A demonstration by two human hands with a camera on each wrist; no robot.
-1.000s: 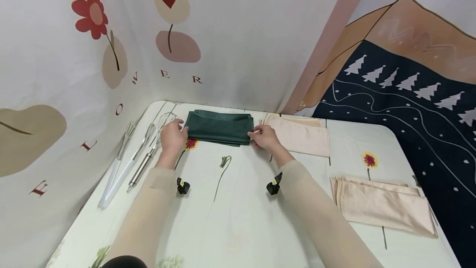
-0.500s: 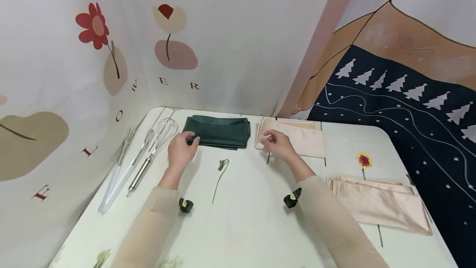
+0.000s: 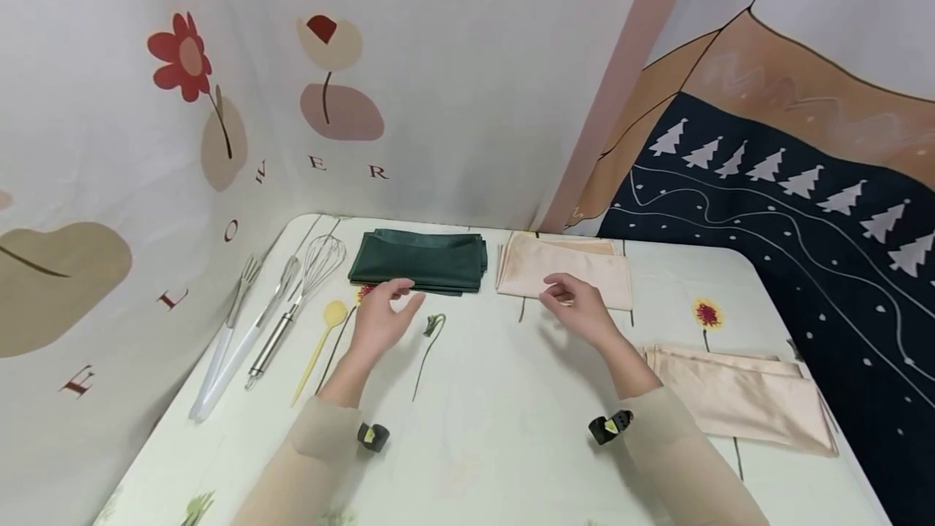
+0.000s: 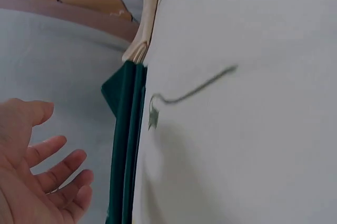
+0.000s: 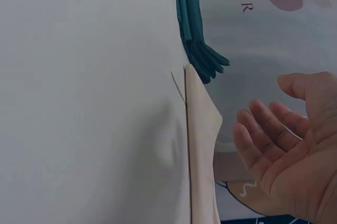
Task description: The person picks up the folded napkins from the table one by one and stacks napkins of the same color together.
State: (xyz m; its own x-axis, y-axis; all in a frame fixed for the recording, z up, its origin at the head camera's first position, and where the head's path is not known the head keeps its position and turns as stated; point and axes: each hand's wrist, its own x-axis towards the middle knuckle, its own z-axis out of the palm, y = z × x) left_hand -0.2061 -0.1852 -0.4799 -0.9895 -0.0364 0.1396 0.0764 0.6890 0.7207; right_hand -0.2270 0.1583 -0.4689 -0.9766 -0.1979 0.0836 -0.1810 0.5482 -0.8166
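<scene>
Relaxed and holding nothing, my left hand (image 3: 383, 319) hovers in front of the folded dark green cloth (image 3: 419, 260) at the back of the table. In the left wrist view the fingers of that hand (image 4: 45, 166) are loosely bent beside the green cloth (image 4: 126, 140). My right hand (image 3: 579, 308) hangs with loosely curled fingers over the near edge of a folded pale pink cloth (image 3: 570, 270). The right wrist view shows its palm (image 5: 295, 155) with nothing in it, the pink cloth (image 5: 200, 145) alongside.
On the left lie a whisk (image 3: 295, 311), two white-handled utensils, one a fork (image 3: 232, 319), and a yellow spoon (image 3: 321, 343). Another folded, shiny pinkish cloth (image 3: 745, 400) lies at the right edge. The flower-printed tabletop (image 3: 475, 428) meets fabric walls behind and on the left.
Both hands have let go of the green cloth's ends and drawn back toward the body, the right one also moving right. The green cloth stays in place; the yellow spoon has come into view.
</scene>
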